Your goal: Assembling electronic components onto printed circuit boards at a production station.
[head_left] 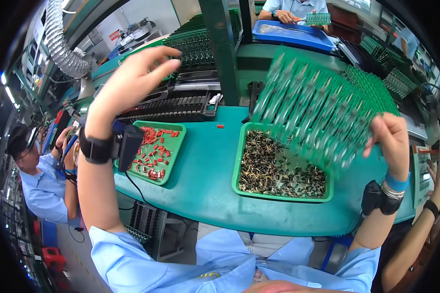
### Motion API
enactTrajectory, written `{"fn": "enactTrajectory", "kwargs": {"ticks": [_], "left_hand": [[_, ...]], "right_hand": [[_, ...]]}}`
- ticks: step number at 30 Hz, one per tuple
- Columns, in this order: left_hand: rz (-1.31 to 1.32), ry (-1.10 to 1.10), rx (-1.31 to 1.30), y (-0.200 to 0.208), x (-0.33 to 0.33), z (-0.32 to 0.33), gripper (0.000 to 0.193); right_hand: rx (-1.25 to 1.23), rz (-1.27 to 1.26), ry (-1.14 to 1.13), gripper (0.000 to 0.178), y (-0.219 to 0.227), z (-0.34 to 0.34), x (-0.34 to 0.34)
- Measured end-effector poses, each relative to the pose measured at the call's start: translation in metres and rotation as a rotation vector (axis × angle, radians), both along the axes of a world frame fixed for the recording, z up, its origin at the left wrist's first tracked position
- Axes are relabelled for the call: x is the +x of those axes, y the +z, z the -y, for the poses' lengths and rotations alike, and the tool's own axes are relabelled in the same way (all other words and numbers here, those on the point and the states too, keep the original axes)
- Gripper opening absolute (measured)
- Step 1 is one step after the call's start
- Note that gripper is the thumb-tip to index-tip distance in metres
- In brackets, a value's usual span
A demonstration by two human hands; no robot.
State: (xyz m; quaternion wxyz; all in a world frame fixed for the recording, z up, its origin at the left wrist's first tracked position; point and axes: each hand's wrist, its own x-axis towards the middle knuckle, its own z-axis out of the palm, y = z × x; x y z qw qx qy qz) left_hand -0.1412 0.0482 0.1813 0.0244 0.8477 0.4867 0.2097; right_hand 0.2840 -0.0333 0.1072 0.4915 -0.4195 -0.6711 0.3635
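My right hand (392, 141) grips the right edge of a green circuit board panel (310, 110), which is tilted and smeared by motion. Rows of pale, upright parts run across the panel. Beneath its lower edge, a green tray (283, 197) holds many small dark components with metal leads (259, 168); the panel hides part of it. Raised at the left is my left hand (137, 73), empty, thumb and fingers apart, near a rack of green boards (193, 46). Below that hand, another green tray (175, 156) holds red components with wire leads (154, 146).
A single red component (220, 126) lies on the green table (205, 161). Behind stand a dark rail (168, 108) and a green post (221, 53). More green boards (376, 90) are stacked at the right. Co-workers sit at the left (46, 183), across and at the right.
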Motion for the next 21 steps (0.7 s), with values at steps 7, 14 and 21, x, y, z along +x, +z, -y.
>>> {"fn": "enactTrajectory", "kwargs": {"ticks": [7, 14, 21], "left_hand": [[-0.407, 0.416, 0.268, -0.024, -0.061, -0.094, 0.047], [-0.422, 0.310, 0.530, -0.059, -0.130, -0.170, 0.058], [-0.218, 0.282, 0.429, -0.065, -0.120, -0.165, 0.047]], "right_hand": [[0.255, 0.324, -0.560, 0.031, -0.013, -0.029, 0.002], [0.175, 0.384, -0.664, 0.031, -0.024, -0.046, 0.005], [0.177, 0.489, -0.720, 0.032, -0.034, -0.048, 0.002]]}}
